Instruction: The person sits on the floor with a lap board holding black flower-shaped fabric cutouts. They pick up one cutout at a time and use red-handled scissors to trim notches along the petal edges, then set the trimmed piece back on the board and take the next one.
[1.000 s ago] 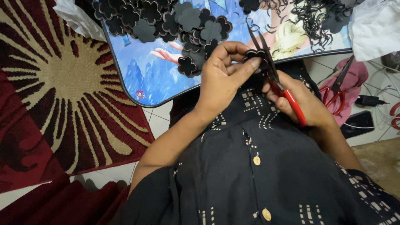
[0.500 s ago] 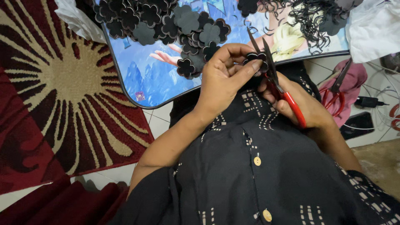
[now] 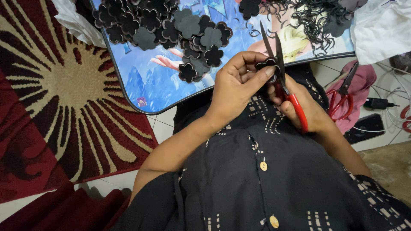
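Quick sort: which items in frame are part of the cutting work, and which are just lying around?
In use:
- left hand holding a black flower cutout
- right hand working red-handled scissors
- pile of cut black flowers on the picture tray
- curly black offcuts

Lying about:
- second red scissors on pink cloth
- phone, charger
- white cloth
- red patterned rug

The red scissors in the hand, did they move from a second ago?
Hardly. The red scissors sit at the same spot in the right hand, blades open over the edge of the picture tray, cutting a black flower piece pinched by the left hand.
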A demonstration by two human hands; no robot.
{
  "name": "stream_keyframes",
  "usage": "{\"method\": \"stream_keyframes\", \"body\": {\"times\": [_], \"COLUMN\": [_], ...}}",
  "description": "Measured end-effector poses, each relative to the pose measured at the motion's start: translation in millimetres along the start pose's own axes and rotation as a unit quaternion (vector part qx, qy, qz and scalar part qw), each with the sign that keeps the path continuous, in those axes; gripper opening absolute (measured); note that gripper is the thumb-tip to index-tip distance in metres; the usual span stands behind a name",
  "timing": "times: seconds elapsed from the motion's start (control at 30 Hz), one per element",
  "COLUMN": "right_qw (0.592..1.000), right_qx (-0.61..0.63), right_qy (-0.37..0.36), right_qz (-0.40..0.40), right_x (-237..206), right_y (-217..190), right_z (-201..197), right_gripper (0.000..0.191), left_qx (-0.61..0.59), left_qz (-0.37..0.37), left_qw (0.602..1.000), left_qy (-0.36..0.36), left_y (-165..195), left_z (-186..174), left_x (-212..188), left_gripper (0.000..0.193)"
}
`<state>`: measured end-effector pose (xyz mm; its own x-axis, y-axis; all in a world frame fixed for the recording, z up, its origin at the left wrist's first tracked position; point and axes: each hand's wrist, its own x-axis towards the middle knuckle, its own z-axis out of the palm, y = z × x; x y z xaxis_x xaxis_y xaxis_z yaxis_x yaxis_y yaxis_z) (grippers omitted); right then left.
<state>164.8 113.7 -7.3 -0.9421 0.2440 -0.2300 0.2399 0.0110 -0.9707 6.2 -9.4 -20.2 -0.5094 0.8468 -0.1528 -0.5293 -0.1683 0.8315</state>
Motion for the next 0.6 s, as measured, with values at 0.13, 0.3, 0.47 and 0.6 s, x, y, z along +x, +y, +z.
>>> {"method": "stream_keyframes", "body": {"times": [0.13, 0.3, 0.47, 0.6], "right_qw": [1.000, 0.999, 0.997, 0.997], "right_qx": [-0.025, -0.039, -0.057, -0.058], "right_qy": [0.009, 0.024, 0.037, 0.044], "right_qz": [-0.009, -0.001, -0.031, -0.026], "right_x": [-0.2, -1.0, 0.4, 0.4], "right_y": [2.5, 0.5, 2.3, 7.3], "right_z": [0.8, 3.2, 4.8, 4.8], "right_gripper": [0.104, 0.101, 0.100, 0.099], "left_qx": [-0.008, 0.000, -0.004, -0.005], "left_qz": [0.004, 0.006, -0.013, -0.009], "left_qw": [1.000, 1.000, 1.000, 1.000], "left_qy": [-0.001, 0.001, 0.001, 0.003], "left_y": [-1.8, -1.8, 0.1, 0.2], "left_z": [0.3, 1.5, 2.2, 2.1], "left_x": [0.2, 0.6, 0.4, 0.2], "left_gripper": [0.023, 0.023, 0.023, 0.023]}}
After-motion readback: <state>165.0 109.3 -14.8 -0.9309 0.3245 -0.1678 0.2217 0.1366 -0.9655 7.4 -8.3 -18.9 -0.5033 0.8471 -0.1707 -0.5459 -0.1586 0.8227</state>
